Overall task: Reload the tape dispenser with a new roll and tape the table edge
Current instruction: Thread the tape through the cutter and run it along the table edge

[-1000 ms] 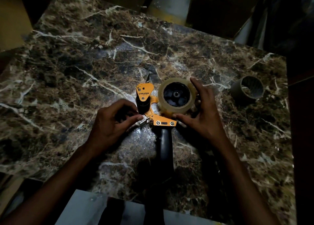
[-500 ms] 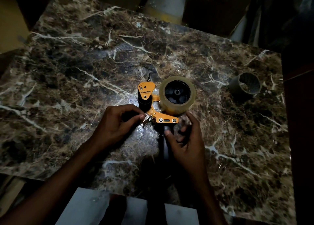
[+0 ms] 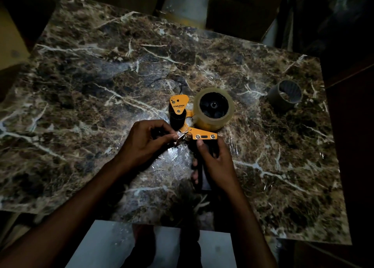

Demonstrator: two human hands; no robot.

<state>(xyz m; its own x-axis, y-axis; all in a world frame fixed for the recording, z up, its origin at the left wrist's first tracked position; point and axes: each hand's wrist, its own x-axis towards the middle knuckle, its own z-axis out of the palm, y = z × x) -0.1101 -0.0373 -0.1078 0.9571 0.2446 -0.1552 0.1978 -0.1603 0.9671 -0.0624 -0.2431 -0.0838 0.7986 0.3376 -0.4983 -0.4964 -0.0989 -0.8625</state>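
The right hand (image 3: 217, 164), off the new roll (image 3: 214, 108) since a moment ago, is now wrapping the tape dispenser (image 3: 191, 126) handle; left hand (image 3: 144, 144) fingertips are pinching its metal flap, suggesting threading is underway

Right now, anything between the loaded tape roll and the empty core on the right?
Nothing: in the head view, only bare marble table separates the tape roll from the empty core.
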